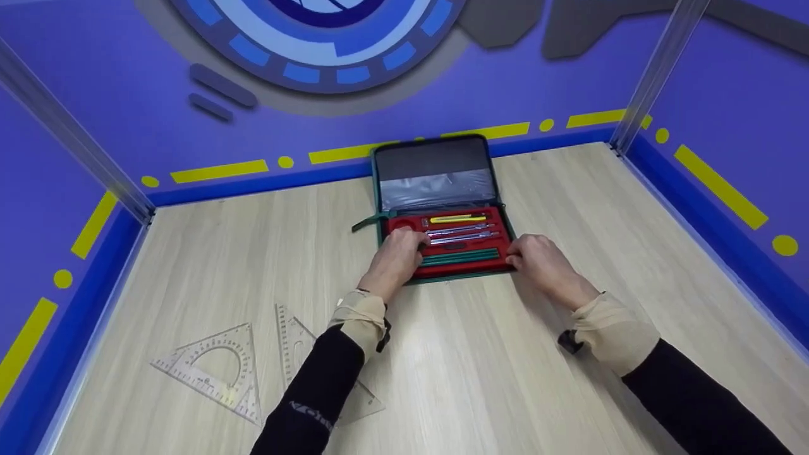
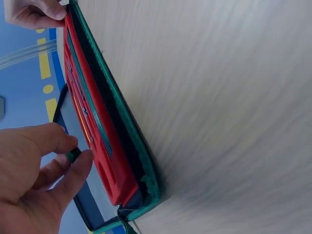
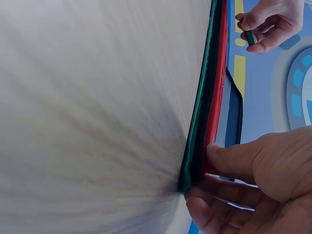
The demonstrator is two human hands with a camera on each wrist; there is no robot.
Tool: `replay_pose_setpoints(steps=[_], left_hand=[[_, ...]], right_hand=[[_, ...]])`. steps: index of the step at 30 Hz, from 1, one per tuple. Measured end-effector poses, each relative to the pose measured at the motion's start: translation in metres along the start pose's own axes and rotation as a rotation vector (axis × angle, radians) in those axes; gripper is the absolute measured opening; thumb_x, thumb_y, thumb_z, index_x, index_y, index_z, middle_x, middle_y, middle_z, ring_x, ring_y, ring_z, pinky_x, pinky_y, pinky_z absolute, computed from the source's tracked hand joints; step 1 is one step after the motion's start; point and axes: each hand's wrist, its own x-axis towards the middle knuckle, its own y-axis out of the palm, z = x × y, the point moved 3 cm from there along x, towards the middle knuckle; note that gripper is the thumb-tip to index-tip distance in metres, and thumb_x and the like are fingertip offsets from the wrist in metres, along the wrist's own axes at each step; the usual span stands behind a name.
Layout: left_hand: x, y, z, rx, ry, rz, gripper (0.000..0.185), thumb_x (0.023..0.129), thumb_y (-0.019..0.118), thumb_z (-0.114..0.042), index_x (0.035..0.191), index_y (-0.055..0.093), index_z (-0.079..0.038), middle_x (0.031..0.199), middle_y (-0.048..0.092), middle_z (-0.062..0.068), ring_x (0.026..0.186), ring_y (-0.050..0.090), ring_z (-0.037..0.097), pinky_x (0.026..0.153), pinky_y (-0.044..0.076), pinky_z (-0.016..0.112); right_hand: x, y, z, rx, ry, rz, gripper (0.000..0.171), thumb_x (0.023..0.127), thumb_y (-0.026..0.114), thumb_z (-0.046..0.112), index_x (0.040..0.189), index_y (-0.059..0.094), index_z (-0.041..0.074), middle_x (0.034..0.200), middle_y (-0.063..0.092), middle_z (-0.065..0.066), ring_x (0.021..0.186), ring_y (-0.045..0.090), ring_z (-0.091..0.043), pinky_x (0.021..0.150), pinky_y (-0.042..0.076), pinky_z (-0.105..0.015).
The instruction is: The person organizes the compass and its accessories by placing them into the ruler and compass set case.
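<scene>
A zip case (image 1: 436, 161) with green edging lies unfolded, its dark lid raised at the back. Its red tray (image 1: 464, 270) carries a yellow cutter (image 1: 456, 219), silver compass-like tools (image 1: 461, 236) and green pencils (image 1: 460, 257). Over the tray's left side, my left hand (image 1: 395, 256) pinches a small green block (image 3: 250, 37) between thumb and fingers. The block's exact kind cannot be told. At the case's front right corner, my right hand (image 1: 543, 259) grips the red tray's edge, thumb on the red rim; the fingertips are partly hidden.
Two clear set squares lie on the wooden table (image 1: 480, 354) at front left: one with a round protractor cutout (image 1: 205, 382), the other (image 1: 285, 341) partly under my left forearm. Blue-purple panels (image 1: 328, 136) wall the back and sides.
</scene>
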Motion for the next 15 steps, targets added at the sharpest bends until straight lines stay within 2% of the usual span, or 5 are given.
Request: replay_pose_setpoints(steps=[9,15], left_hand=[[0.006,0.0021,0.0022,0.037,-0.022,-0.052,0.024,0.093,0.066,0.004,0.112,0.078,-0.004,0.111,0.075,0.012,0.102,0.07,0.021,0.09,0.056,0.035],[0.0079,0.0045,0.0015,0.071,0.003,-0.075,0.02,0.096,0.065,0.001,0.11,0.078,-0.004,0.108,0.076,0.011,0.1,0.071,0.023,0.087,0.057,0.035]], right_hand=[[0.0003,0.0001,0.0006,0.011,0.024,0.008,0.012,0.091,0.07,-0.005,0.083,0.076,0.001,0.083,0.07,-0.01,0.079,0.063,-0.026,0.076,0.054,-0.047],[0.0002,0.0002,-0.0007,0.009,0.018,-0.001,0.012,0.091,0.07,-0.005,0.083,0.076,0.0,0.083,0.07,-0.011,0.081,0.064,-0.027,0.078,0.054,-0.048]])
